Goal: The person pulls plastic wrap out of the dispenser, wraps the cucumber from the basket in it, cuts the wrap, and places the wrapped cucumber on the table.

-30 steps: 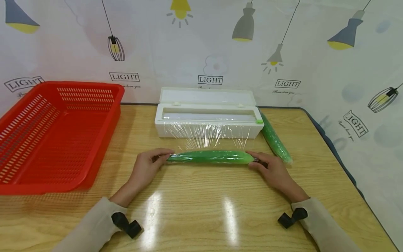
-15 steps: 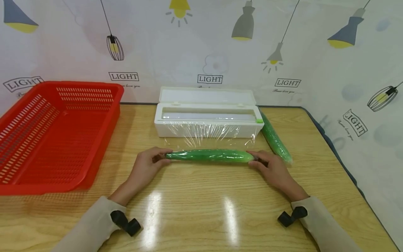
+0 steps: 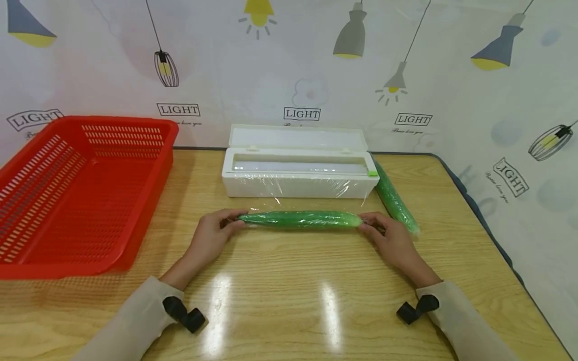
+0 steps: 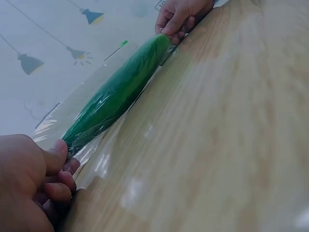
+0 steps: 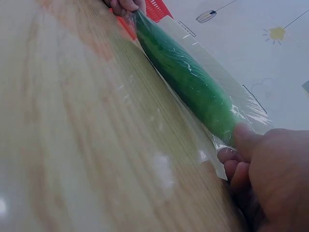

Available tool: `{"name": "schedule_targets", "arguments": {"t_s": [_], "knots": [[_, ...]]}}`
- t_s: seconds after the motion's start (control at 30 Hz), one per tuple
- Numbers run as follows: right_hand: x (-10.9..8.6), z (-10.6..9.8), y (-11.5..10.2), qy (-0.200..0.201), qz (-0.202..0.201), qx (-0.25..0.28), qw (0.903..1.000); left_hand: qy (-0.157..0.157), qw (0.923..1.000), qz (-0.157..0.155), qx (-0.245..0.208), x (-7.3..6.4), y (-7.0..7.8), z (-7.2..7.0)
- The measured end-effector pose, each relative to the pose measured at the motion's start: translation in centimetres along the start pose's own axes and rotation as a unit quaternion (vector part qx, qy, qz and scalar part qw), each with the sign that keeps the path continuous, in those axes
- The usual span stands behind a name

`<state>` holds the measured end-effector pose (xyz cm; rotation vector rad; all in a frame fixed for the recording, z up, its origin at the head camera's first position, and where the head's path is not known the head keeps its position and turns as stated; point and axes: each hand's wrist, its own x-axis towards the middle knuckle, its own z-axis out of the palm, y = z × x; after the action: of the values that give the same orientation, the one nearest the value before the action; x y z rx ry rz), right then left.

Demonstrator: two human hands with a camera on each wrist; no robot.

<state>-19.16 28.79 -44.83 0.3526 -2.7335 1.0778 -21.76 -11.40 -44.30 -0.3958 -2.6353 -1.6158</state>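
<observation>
A green cucumber covered in clear plastic film lies lengthwise between my hands, in front of the white cling film box. My left hand pinches the film at its darker left end, thumb on top in the left wrist view. At the paler right end my right hand pinches the film between thumb and fingers; the right wrist view shows this end close up. A thin sheet of film still stretches from the cucumber to the box, whose lid stands raised over the roll.
A second wrapped cucumber lies slantwise at the right of the box. On the left stands a red slotted plastic basket. The wooden table meets a patterned wall covering at its back edge.
Both hands have moved slightly away from me with the cucumber, towards the box. The film between cucumber and box shows fewer bright creases, and the cucumber's surface has turned.
</observation>
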Motion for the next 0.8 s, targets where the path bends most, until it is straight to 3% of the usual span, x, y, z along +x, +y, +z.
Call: {"name": "schedule_targets", "arguments": {"t_s": [0.47, 0.8], "knots": [[0.6, 0.6, -0.5, 0.020, 0.037, -0.006, 0.9991, 0.016, 0.9986, -0.013, -0.049, 0.7, -0.1, 0.5], [0.7, 0.7, -0.2, 0.033, 0.018, 0.008, 0.9992, 0.051, 0.9952, -0.044, -0.071, 1.4, -0.1, 0.7]]}}
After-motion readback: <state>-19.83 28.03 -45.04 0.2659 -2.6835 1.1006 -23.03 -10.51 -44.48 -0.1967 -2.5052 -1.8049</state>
